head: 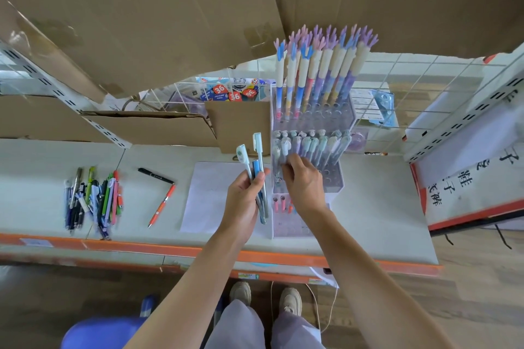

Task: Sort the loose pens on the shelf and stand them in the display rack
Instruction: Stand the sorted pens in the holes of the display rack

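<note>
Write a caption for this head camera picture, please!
Left hand holds blue pens while right hand reaches into the display rack.

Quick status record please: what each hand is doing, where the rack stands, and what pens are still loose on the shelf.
left hand: grips a bunch of light blue pens, caps up
right hand: fingers curled at the rack's middle row, among the pastel pens; whether it pinches one cannot be told
display rack: on the shelf, right of the white sheet
back row: tall pens with purple tops, standing
front holes: mostly unfilled
loose pile: mixed pens, left part of the shelf
strays: black pen and orange pen, between pile and sheet
</note>
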